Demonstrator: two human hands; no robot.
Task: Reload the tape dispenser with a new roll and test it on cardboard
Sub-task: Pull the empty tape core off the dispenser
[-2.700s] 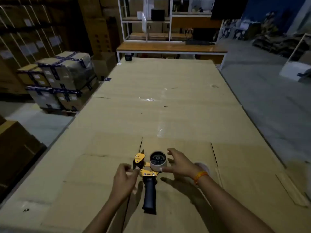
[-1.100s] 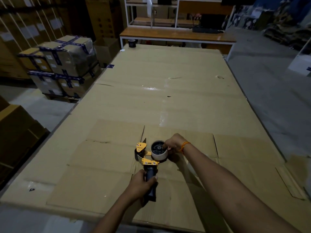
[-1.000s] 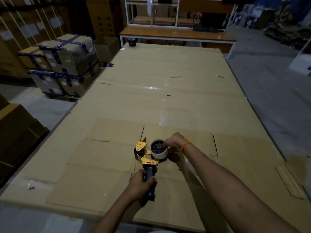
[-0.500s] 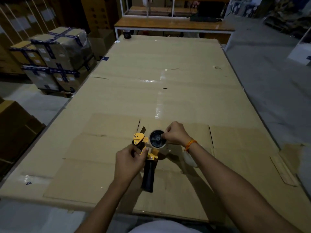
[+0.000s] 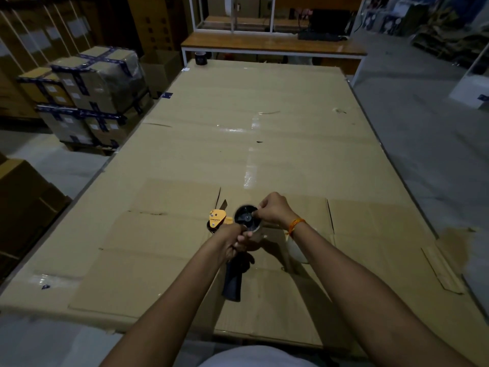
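Note:
A yellow and black tape dispenser (image 5: 217, 221) with a long black handle (image 5: 234, 280) is held up over flattened cardboard (image 5: 148, 250) on the table. My left hand (image 5: 232, 241) grips the dispenser's frame just under its round black hub (image 5: 244, 217). My right hand (image 5: 272, 209) pinches the right rim of the hub, where a thin pale ring of tape core shows. A pale roll of tape (image 5: 297, 251) lies on the cardboard under my right forearm, mostly hidden.
The long table (image 5: 264, 102) is covered in cardboard sheets. A dark tape roll (image 5: 201, 59) stands at its far left corner. Taped boxes (image 5: 92, 94) are stacked on the floor to the left, and a wooden desk (image 5: 272, 43) stands beyond the table.
My left hand went from the handle up to the dispenser's frame and lifted it off the cardboard. My right hand has stayed on the hub's rim.

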